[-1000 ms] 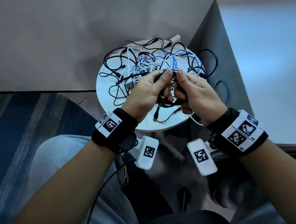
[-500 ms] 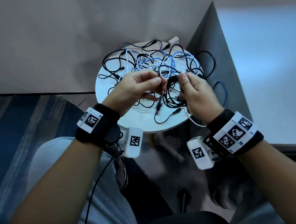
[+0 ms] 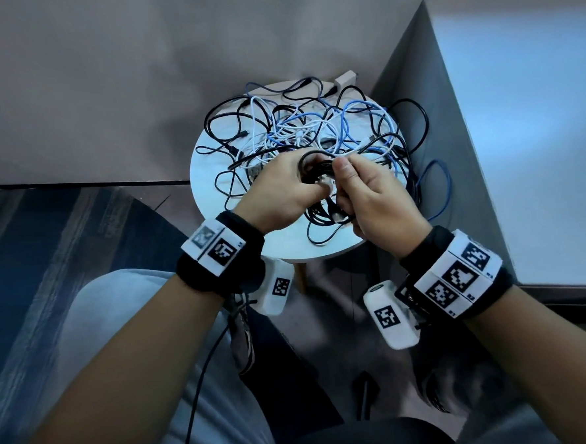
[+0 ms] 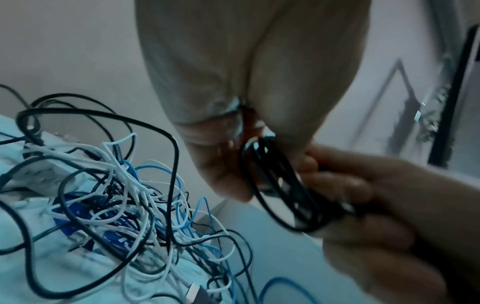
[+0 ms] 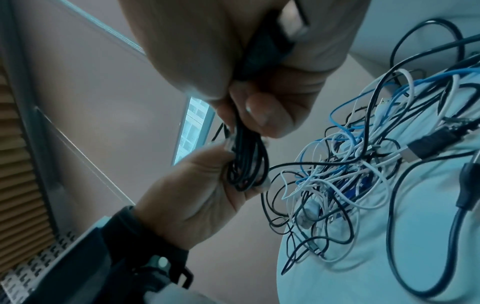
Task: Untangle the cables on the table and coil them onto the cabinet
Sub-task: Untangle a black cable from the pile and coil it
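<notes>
A: While both hands are busy with the black coil [image 3: 315, 167], what can go wrong?

B: I think a trailing end of it may remain caught in the tangled cables [image 3: 299, 128] on the round table [image 3: 210, 189]; a pull toward the cabinet [image 3: 520, 146] at the right could then drag the whole heap to the edge; the loops could also spring open if one pinch gets loose.

A: From left to right, how are the hands?

B: The left hand [image 3: 279, 188] comes from the near left, its back up, with thumb and fingers closed around the left side of the coil; the right hand [image 3: 375, 196] comes from the near right, knuckles up, its thumb pressing the strands against curled fingers, so it also grips the coil.

A: And where is the coil?

B: It hangs between the two hands, above the near part of the table, just in front of the heap; the cabinet top looks bare where I can see it.
</notes>
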Available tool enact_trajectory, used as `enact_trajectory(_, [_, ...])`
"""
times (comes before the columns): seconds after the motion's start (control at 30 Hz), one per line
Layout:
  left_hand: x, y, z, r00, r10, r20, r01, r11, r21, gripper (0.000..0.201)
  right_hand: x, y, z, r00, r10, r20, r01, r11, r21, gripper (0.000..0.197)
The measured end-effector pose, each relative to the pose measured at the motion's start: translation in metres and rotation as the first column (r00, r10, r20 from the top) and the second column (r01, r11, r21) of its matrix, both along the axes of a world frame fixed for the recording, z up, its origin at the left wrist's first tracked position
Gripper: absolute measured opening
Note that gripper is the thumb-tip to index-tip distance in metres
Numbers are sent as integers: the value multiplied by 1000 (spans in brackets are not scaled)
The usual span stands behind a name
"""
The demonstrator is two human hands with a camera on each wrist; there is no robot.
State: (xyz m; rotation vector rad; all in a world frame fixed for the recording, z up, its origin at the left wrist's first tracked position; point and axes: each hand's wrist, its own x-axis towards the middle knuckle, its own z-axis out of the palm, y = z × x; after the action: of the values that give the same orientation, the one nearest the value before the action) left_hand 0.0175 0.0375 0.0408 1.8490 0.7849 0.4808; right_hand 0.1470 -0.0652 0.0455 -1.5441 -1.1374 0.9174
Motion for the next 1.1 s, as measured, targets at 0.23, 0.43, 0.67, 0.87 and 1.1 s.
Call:
enact_trajectory(0.23, [7,-14,-17,964,261,-45,-219,882,417,26,-5,0,1,987,15,-157,-29,996,-81,37])
enact_trajectory(0.43, [5,-10,-5,985,-26,173,42,995,-86,21,1,0,5,985,14,-169,-29,996,-87,35])
enact_trajectory(0.67, [0,-3,-3,973,-202,108,205,979,-13,17,8,-3,13,970,-5,-245,-18,996,-89,36])
enact_trajectory(0.87, [-7,17,5,998,12,-58,-15,999,-43,63,38,-1,28,946,-186,-264,181,983,-44,38])
enact_trajectory(1.1, [6,-16,-3,981,-83,178,87,996,-18,37,24,-1,17,975,-93,-204,83,995,-58,34])
